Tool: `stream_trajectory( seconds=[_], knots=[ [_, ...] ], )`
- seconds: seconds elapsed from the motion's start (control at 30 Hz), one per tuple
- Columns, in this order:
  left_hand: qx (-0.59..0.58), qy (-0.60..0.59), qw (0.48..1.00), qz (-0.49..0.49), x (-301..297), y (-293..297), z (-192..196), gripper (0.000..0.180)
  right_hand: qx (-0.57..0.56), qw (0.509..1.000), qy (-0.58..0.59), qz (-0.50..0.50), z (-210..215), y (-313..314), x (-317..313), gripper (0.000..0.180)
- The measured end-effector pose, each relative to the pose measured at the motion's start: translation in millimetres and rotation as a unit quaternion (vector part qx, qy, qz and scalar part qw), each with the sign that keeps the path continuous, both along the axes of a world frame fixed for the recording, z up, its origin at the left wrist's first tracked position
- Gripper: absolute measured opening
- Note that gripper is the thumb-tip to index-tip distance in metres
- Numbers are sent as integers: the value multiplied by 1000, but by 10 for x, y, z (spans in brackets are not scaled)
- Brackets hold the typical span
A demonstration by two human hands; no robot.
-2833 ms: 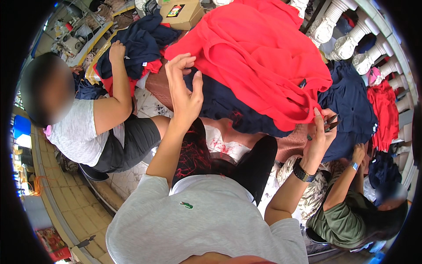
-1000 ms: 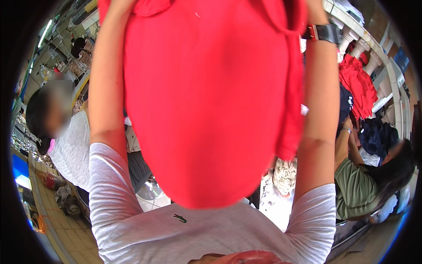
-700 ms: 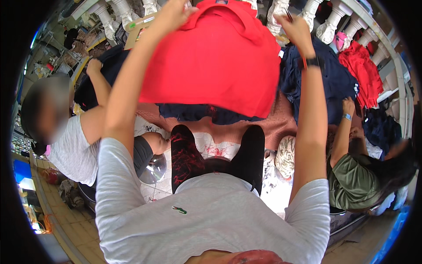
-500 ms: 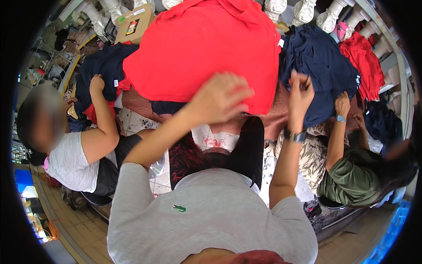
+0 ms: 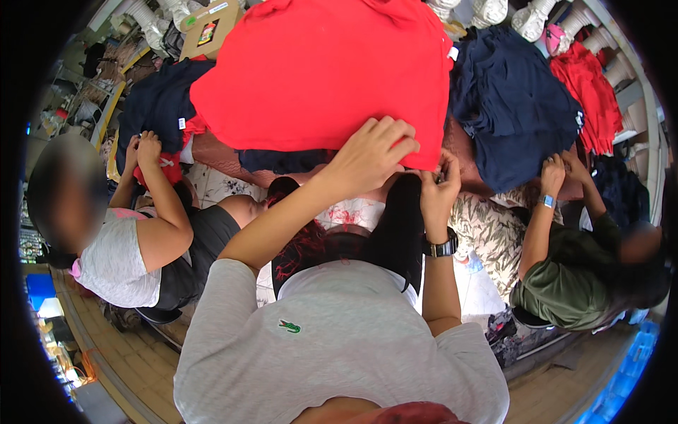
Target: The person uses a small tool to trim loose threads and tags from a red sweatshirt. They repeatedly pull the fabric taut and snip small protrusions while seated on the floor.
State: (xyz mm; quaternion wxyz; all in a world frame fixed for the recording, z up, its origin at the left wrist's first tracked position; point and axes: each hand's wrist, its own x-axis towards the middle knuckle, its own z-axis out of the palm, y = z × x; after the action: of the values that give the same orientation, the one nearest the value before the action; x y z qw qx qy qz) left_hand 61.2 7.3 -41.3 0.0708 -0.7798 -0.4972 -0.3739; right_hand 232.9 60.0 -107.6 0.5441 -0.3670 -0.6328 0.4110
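A large red garment [image 5: 318,78] lies spread in front of me, its lower edge hanging toward my lap. My left hand [image 5: 378,152] is on its lower right part, the fingers bent down onto the cloth near the hem. At the garment's bottom right corner, my right hand [image 5: 441,185] pinches the edge between thumb and fingers. Whether a thread or small tool is also in that pinch cannot be made out. Dark navy cloth [image 5: 279,161] shows beneath the red garment.
Navy garments [image 5: 512,106] are heaped at right, beside more red cloth [image 5: 586,95]. A co-worker [image 5: 134,240] at left and another [image 5: 579,275] at right handle dark garments. A cardboard box [image 5: 210,32] and white balusters [image 5: 489,13] stand behind. Red thread scraps [image 5: 346,218] lie between my legs.
My right hand has come left and down from near the navy heap to the red garment's corner. My left hand has moved slightly right and settled on the cloth.
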Motion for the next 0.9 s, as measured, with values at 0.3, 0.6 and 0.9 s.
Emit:
stream_trajectory(
  seconds=[0.3, 0.6, 0.9],
  knots=[
    [-94, -282, 953, -53, 15, -103, 157, 11, 36, 997, 73, 8, 650, -90, 9, 30],
    [-89, -376, 921, -52, -304, -38, 590, 11, 70, 993, 68, 73, 967, -41, -618, 25],
    [226, -129, 945, 198, -960, -241, 987, 19, 296, 953, -58, -28, 1341, 177, -621, 27]
  ],
)
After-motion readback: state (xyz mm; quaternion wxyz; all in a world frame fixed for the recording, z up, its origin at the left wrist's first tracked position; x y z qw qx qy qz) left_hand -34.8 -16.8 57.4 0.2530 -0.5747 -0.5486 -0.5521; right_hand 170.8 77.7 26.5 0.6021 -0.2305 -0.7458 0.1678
